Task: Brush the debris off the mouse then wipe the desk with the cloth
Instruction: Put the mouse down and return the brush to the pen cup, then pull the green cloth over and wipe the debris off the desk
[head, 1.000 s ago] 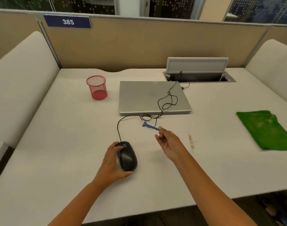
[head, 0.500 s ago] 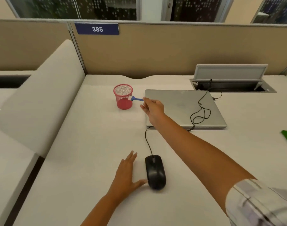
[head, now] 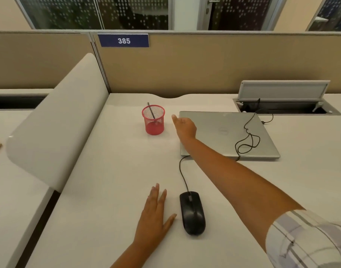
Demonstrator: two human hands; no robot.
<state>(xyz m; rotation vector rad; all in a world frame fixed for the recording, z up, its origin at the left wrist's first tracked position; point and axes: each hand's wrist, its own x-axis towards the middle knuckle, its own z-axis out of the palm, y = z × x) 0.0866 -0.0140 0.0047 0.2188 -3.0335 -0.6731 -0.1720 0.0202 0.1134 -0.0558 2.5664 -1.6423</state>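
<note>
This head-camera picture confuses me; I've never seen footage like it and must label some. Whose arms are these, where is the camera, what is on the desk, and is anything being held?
There is no machine here. The camera sits on a person's head and looks forward and down, so the two arms are that person's own.

The left hand lies flat and open on the white desk, just beside a black wired mouse without gripping it. The right hand is stretched out over the corner of a closed grey laptop, near a red mesh cup, and holds nothing.

A thin dark stick leans inside the cup. The mouse cable runs up across the laptop to an open cable hatch at the back of the desk. No cloth is in this view.
</note>
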